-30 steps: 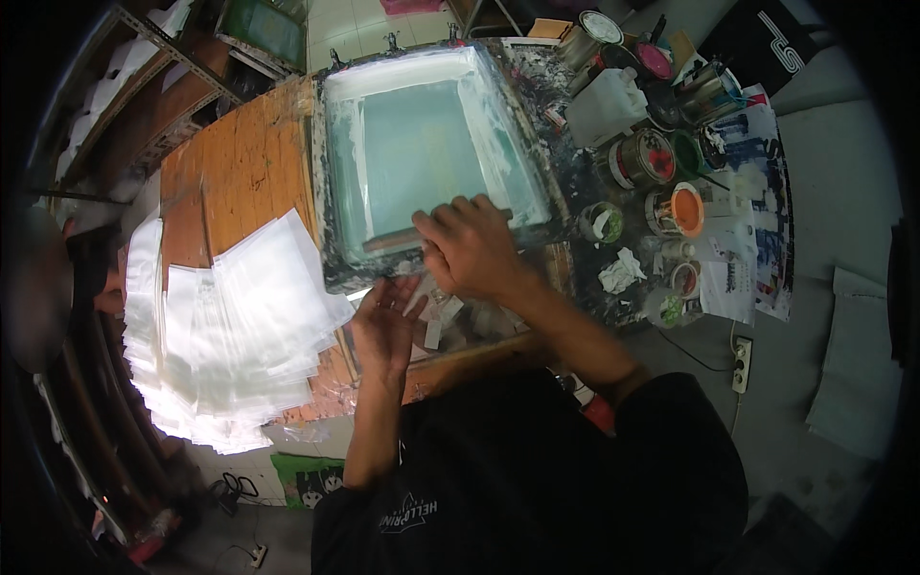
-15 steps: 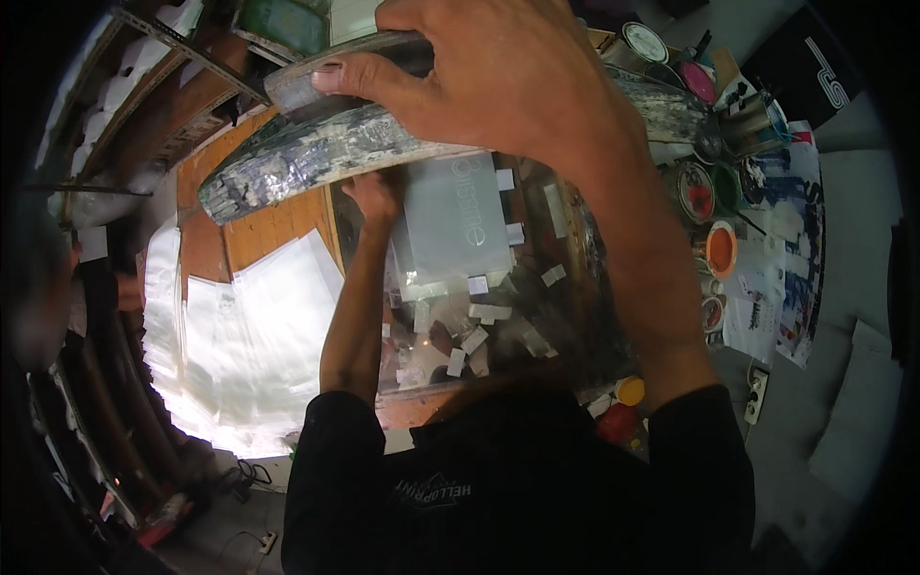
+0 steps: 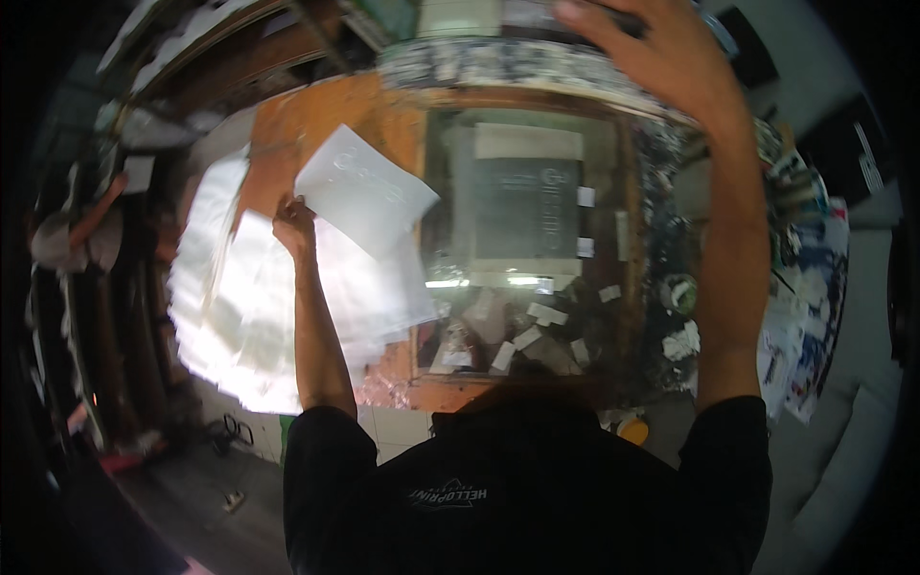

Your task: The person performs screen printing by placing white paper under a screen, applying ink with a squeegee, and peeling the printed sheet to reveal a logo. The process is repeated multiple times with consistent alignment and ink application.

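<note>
Left hand (image 3: 295, 225) pinching a printed sheet (image 3: 367, 192), right hand (image 3: 676, 53) at a raised frame (image 3: 498, 67)

Fanned white sheets (image 3: 259, 326) lie on the wooden surface (image 3: 393, 120); the left grip, clamped on the printed sheet's edge, holds it partly over them; the right grip is cut off, its closure impossible to tell.

I see 1 white sheet (image 3: 369, 192): thin, pale lettering on its face, held by L corner, rotated askew, slightly curved, over the sheet pile (image 3: 254, 297), L half of surface (image 3: 292, 115). Frame (image 3: 508, 65): edge speckled blk/wht, raised at far side of surface, runs approx L-R, blurred. Grey bar (image 3: 532, 15) just beyond that edge, top cropped by view, can't tell if touching frame.
</note>
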{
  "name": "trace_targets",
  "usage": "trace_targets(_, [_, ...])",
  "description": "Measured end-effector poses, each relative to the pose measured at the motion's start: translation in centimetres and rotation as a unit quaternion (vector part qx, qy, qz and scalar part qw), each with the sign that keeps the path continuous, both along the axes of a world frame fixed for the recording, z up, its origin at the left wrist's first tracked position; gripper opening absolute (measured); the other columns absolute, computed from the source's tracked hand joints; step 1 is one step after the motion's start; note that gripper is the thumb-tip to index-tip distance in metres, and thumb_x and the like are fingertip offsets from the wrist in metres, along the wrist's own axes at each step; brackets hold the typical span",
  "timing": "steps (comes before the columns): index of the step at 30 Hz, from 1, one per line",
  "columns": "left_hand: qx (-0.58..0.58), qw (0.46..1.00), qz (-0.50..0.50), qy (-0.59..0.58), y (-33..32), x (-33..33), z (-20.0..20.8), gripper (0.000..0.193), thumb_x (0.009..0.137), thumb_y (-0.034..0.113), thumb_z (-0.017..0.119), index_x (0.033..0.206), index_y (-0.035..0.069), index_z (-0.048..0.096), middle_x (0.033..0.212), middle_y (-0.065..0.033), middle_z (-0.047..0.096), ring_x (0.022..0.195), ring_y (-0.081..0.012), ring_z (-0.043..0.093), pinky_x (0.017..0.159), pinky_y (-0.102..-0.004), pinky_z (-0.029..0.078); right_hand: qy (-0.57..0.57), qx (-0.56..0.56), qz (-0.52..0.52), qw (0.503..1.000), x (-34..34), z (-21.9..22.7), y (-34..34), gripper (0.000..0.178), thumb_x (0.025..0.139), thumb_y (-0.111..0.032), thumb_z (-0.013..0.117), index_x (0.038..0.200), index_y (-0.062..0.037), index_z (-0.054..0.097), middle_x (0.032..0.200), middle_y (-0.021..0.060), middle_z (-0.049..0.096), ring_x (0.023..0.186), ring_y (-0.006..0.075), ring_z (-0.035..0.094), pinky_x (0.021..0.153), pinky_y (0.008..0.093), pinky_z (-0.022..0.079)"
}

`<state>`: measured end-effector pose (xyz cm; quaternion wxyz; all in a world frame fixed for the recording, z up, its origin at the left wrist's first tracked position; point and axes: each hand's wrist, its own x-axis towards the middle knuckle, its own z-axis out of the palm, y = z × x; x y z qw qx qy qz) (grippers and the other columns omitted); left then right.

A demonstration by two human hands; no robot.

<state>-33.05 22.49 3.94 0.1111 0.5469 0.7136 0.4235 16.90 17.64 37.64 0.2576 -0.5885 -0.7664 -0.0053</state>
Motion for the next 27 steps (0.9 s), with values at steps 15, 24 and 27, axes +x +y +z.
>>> trace_targets(15, [-0.053,0.904,-0.340,0.252,-18.4,29.2,-4.8,0.061,0.103,0.040,0.052,0.158,0.017,0.040,0.166,-0.0255,0.021,0.156,-0.0444,0.013,0.114,-0.0787,0.008,-0.012,0.003,-0.010,1.000,-0.1,-1.0,-2.5,0.046,0.093,-0.044,0.068,0.096,0.0012,0.075,0.080,0.0221,0.074,0.077,0.0402,0.072,0.076,0.0436,0.057])
trace_targets(24, [-0.058,0.889,-0.423,0.168,-18.4,38.5,-4.8,0.062,0.101,0.034,0.055,0.155,0.006,0.040,0.165,-0.0274,0.022,0.156,-0.0425,0.015,0.120,-0.0701,0.008,0.115,-0.148,0.078,0.979,2.9,1.7,-3.6,0.046,0.104,-0.037,0.058,0.077,-0.0005,0.066,0.053,-0.0011,0.045,0.042,0.0070,0.032,0.035,0.0239,0.030])
trace_targets(27, [-0.087,0.904,-0.371,0.196,-19.6,37.3,-4.6,0.063,0.101,0.031,0.054,0.156,0.006,0.037,0.167,-0.0256,0.019,0.158,-0.0413,0.009,0.119,-0.0714,0.001,0.111,-0.008,0.088,0.990,3.8,-0.9,-3.6,0.041,0.103,-0.030,0.060,0.078,0.0017,0.066,0.054,0.0004,0.047,0.042,0.0079,0.035,0.035,0.0228,0.032])
